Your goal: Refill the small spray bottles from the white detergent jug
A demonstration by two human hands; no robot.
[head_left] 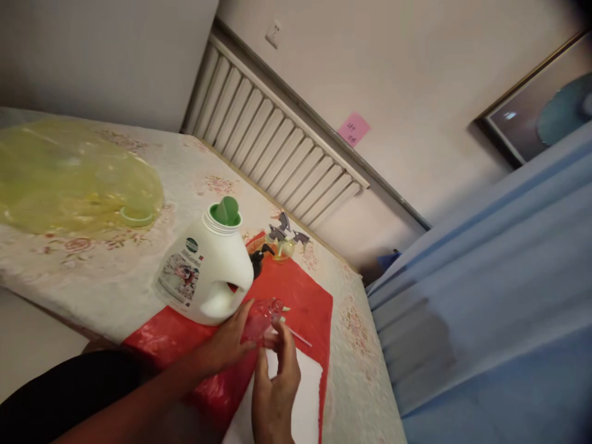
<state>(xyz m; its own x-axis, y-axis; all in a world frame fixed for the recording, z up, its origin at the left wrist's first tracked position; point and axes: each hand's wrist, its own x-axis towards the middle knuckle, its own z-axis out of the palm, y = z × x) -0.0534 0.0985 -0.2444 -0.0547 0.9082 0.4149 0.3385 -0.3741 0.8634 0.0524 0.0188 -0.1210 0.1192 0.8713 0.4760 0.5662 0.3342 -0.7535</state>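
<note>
— While both hands are meeting at the lower middle of the frame, what are they closing on?

— A small clear pinkish plastic bottle (259,319), lying just above the fingertips. The left hand (230,342) is reaching in from the lower left and curling its fingers around the bottle's near side, so it is grasping it rather than lying loose. The right hand (276,383) is coming up from the bottom edge, with its fingers pinching at the bottle's upper right end, where a thin white tube (298,336) is sticking out.

— Which way is the bottle's long axis running?

— Slanting from lower left to upper right, with the neck end pointing to the upper right. The tube is trailing off to the right over the red plastic sheet (303,296). The left hand is sitting on the body, the right hand nearer the neck.

— And what is surrounding them?

— Just to the upper left, nearly touching the left hand, a large white plastic detergent jug with an open green spout (206,271) is standing on the red sheet. Behind it, a cluster of grey spray-trigger heads (284,237) is lying beside a dark pump top (258,262). A white sheet of paper (305,388) is lying under the right hand, and a crumpled yellow-green transparent bag (69,179) is spreading across the floral-covered surface (111,283) at the upper left.
</note>
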